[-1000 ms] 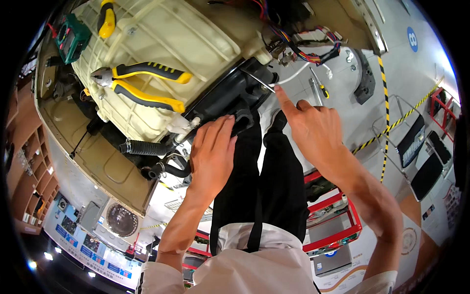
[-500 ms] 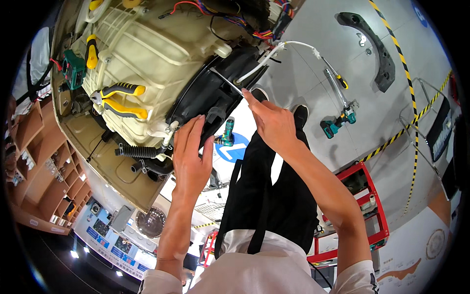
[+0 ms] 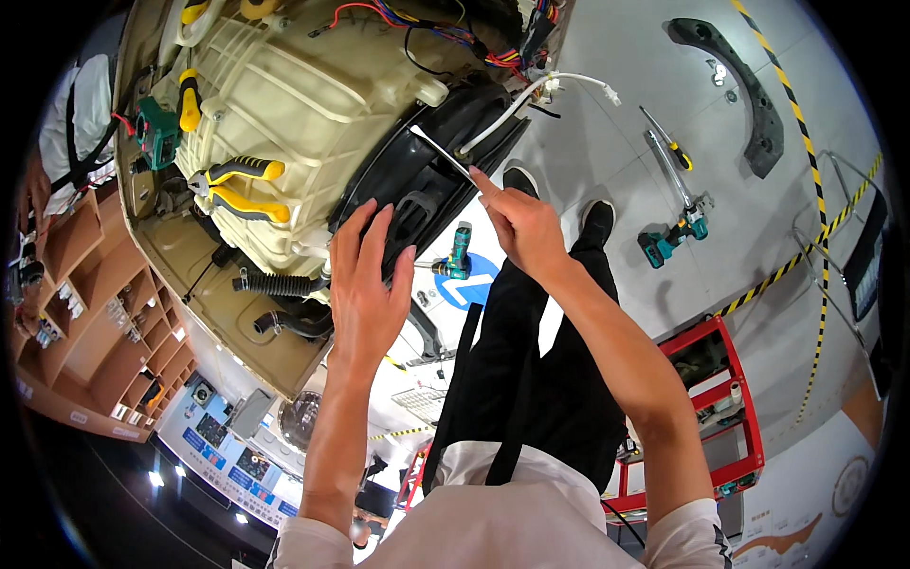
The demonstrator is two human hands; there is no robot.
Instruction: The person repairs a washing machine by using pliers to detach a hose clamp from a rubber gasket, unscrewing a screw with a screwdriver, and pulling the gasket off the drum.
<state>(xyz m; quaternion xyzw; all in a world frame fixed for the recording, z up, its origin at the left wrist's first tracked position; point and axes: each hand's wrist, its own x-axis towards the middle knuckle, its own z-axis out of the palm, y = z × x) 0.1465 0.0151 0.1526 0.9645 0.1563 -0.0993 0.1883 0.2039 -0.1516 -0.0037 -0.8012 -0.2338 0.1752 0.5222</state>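
In the head view, the right hand (image 3: 526, 232) had its fingertip at a thin metal rod (image 3: 438, 149) across the black part (image 3: 408, 171); I couldn't tell its grip. The left hand (image 3: 368, 299) was wide, near that part. Keeping the rod steady seemed best.

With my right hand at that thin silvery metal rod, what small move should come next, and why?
I'd probably nudge the thin silvery metal rod gently with your right hand: its index fingertip is at the rod's near end, the rod lies across the black curved part, and your left hand, fingers over that part, may help steady it.
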